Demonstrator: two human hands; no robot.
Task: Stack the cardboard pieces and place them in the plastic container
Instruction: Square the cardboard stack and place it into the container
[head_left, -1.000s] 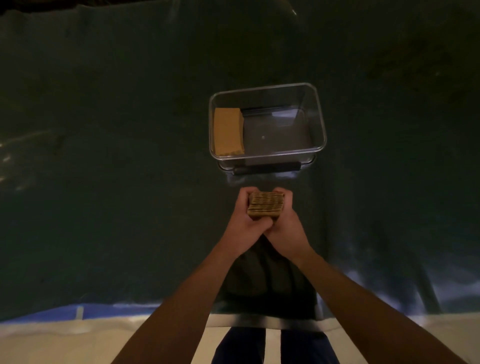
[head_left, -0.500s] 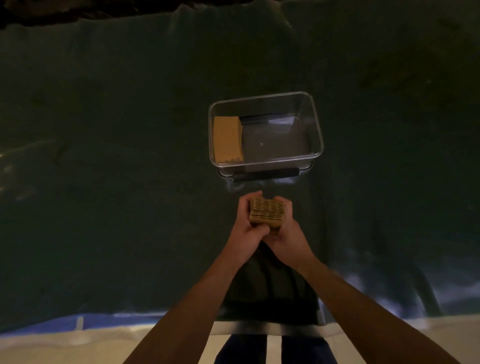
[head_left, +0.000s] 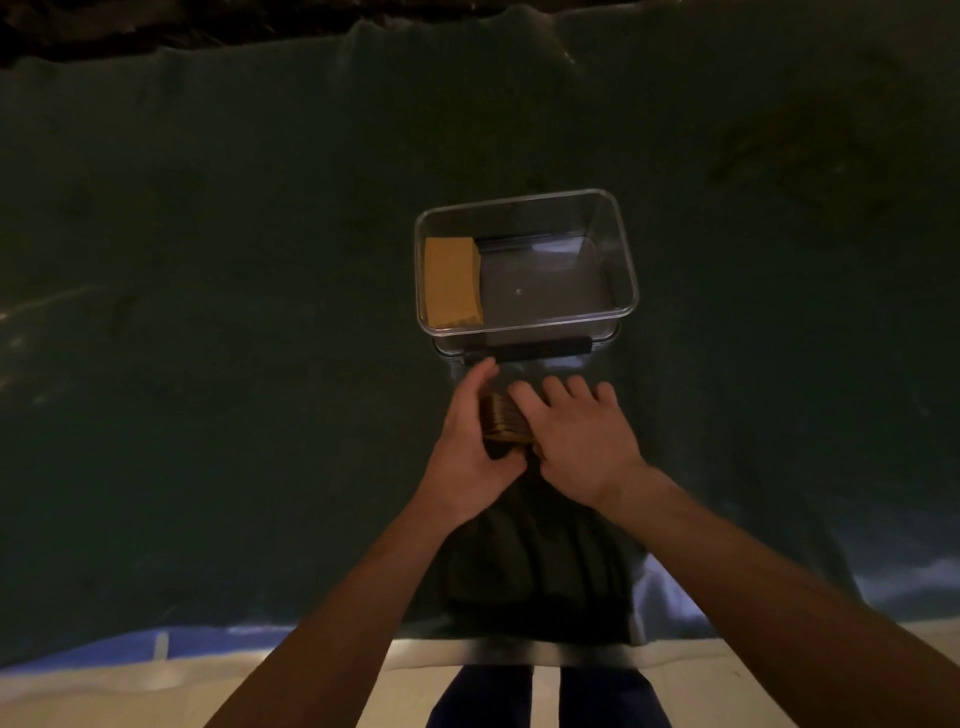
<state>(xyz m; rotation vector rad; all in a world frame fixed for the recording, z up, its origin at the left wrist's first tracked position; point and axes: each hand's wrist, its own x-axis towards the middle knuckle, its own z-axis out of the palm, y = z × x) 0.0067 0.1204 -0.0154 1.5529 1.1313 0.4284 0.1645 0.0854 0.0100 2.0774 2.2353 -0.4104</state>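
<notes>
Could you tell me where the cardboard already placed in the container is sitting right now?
In the head view, the cardboard stack lies against the left wall inside the clear plastic container, leaving the rest of its floor bare.

clear plastic container (head_left: 626, 270), black handle (head_left: 527, 349); tan cardboard stack (head_left: 451, 283) inside; dark green cloth (head_left: 208, 312).

Dark green cloth (head_left: 208, 312) is covering the surface, looking matt and slightly wrinkled. Clear plastic container (head_left: 626, 270) at frame centre is showing glossy, smooth walls w/ faint glare on the base. Cardboard stack (head_left: 451, 283) inside, left part, is looking matt tan paperboard. Cardboard pieces (head_left: 503, 423) just below the container are showing ribbed corrugated edges, rough-looking.
</notes>
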